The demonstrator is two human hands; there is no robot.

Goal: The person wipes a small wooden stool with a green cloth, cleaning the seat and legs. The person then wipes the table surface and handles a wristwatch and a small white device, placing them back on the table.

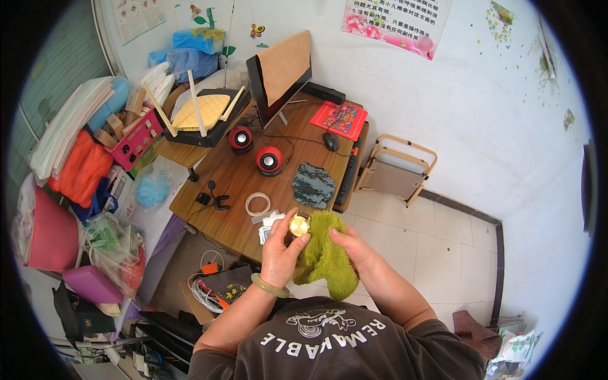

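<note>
In my left hand [277,254] is a small round gold-faced object [299,226] that looks like a watch, gripped between thumb and fingers. Its back and any strap are mostly hidden by the hand. A fluffy olive-green cloth [326,256] hangs from my right hand [354,249], whose thumb presses on its upper right side. The cloth's left edge comes up against the gold object. Both hands are in front of me, near the desk's front edge. A pale bangle [269,286] circles my left wrist.
The wooden desk [221,180] bears a roll of tape [258,204], a camouflage-patterned cloth [313,185], two red speakers [269,161], a mouse [330,141] and a covered monitor [278,76]. A folding chair [399,168] stands to the right. Bags and a pink basket [136,138] crowd the left.
</note>
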